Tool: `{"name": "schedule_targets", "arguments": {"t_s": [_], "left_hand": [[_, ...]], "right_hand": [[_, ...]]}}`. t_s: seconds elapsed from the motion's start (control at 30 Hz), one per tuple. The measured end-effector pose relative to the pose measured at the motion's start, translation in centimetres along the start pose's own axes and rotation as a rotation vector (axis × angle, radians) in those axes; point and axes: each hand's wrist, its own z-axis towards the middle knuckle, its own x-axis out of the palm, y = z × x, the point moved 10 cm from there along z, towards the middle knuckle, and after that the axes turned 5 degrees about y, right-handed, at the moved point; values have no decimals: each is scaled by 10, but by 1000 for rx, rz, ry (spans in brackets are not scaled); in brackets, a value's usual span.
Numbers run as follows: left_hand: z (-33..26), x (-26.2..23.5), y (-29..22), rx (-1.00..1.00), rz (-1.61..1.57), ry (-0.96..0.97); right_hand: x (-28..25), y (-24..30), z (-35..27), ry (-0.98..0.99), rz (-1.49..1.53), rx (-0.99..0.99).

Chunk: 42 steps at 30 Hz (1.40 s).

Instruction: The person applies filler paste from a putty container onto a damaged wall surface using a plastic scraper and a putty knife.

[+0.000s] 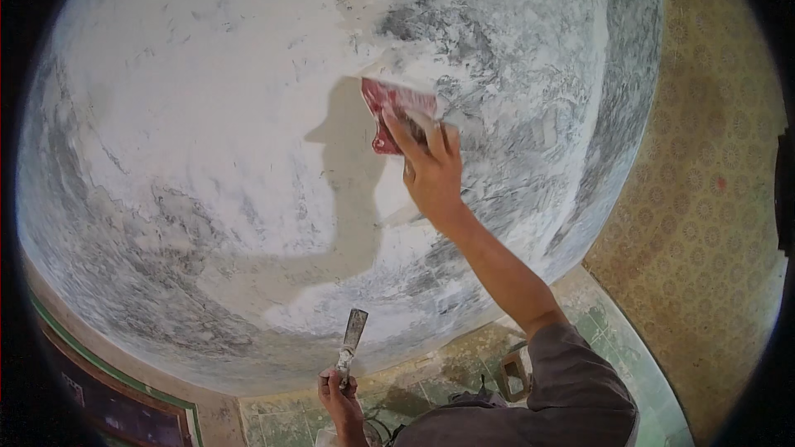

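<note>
A wall (215, 99) patched with white putty over grey fills most of the view. My right hand (435, 170) reaches up to it, fingers closed round a red putty spreader (381, 99) smeared with white. The spreader's upper edge lies against the wall, where white coating meets bare grey. Low in the view, my left hand (339, 397) grips a putty knife (354, 333) by its putty-caked handle, with the narrow blade pointing up, away from the spreader.
A patterned yellow-brown wall (696, 116) adjoins on the right. Below are green floor tiles (281, 429) with stains and a wooden-framed object (515, 374) beside my right sleeve. At lower left sits a dark panel with a brown and green frame (116, 381). My shadow falls on the wall.
</note>
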Motion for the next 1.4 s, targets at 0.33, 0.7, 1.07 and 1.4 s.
{"name": "schedule_targets", "arguments": {"t_s": [0.33, 0.7, 1.07, 1.4], "left_hand": [[-1, 7, 3, -8, -15, 0], [2, 25, 5, -24, 8, 91], [-14, 40, 14, 42, 29, 79], [-39, 161, -13, 195, 54, 359]], "right_hand": [[13, -42, -12, 127, -211, -241], [-7, -44, 61, -96, -159, -201], [-39, -65, -126, 176, 387, 330], [-45, -86, -242, 4, 1523, 1319]]}}
